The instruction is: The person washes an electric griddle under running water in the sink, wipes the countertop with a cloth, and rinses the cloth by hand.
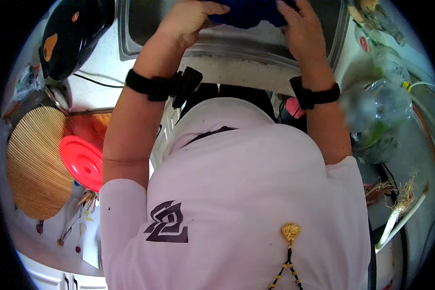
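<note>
At the top of the head view, a dark blue cloth-like item (250,13) stretches between my two hands over a metal sink (237,47). My left hand (186,20) is closed on its left end, with the thumb lying over it. On the other end, my right hand (304,30) grips with thumb and fingers. The upper part of the item and some fingertips are cut off by the frame's top edge. Both wrists wear black straps.
A black appliance (75,36) stands left of the sink. Further down on the left are a ribbed tan oval item (37,162) and a red lid (83,162). Plastic bags (389,106) and white-stemmed vegetables with roots (397,217) lie at the right.
</note>
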Demonstrator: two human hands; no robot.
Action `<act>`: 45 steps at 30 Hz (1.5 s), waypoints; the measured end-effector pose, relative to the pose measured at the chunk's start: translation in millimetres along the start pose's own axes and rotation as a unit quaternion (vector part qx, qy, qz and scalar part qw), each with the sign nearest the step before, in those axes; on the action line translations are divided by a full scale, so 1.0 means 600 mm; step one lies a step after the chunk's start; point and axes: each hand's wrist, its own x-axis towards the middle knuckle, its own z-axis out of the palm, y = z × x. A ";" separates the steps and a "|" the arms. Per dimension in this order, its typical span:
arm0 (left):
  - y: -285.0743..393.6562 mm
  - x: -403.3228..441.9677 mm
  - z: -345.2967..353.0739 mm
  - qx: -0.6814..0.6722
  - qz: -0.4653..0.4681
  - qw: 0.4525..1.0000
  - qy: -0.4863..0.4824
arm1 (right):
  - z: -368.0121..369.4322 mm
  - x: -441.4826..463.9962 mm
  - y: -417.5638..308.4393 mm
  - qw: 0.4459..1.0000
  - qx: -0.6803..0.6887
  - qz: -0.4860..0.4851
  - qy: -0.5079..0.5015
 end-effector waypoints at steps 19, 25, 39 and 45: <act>-0.013 0.028 -0.063 -0.046 0.085 0.994 0.058 | -0.055 -0.015 0.054 0.967 0.141 0.022 0.211; 0.031 0.072 -0.107 -0.152 0.019 0.985 0.078 | -0.117 0.018 0.075 0.942 0.238 0.036 0.234; 0.074 0.053 -0.056 -0.176 0.056 0.982 -0.028 | -0.154 0.044 0.126 0.908 -0.376 0.000 0.183; 0.060 0.056 0.013 -0.209 0.047 0.973 -0.085 | -0.071 0.077 0.121 0.941 -0.328 -0.055 0.053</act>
